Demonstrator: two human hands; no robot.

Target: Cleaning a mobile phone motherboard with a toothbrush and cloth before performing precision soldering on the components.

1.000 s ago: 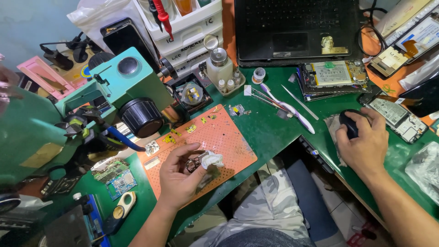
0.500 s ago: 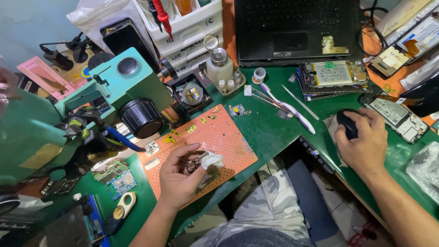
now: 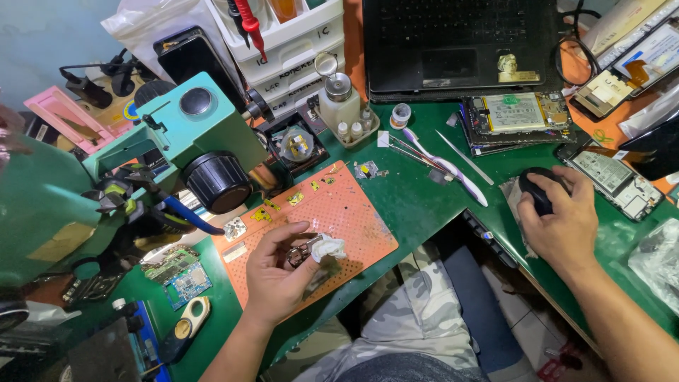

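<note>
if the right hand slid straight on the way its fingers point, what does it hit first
The right hand rests on a black mouse, fingers pointing up-left. Straight on, past the mouse, it would probably first meet the white toothbrush on the green mat; height and exact line are hard to judge.

Matt perforated orange mat (image 3: 339,212), crumpled white cloth wad (image 3: 329,247), glossy black plastic mouse (image 3: 537,189)

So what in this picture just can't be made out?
- Head view: the small metal part in the left hand is half covered by fingers and a white wad; its kind is unclear.
- The mouse is mostly under the right hand.
- The laptop is cut off by the top edge.
</note>
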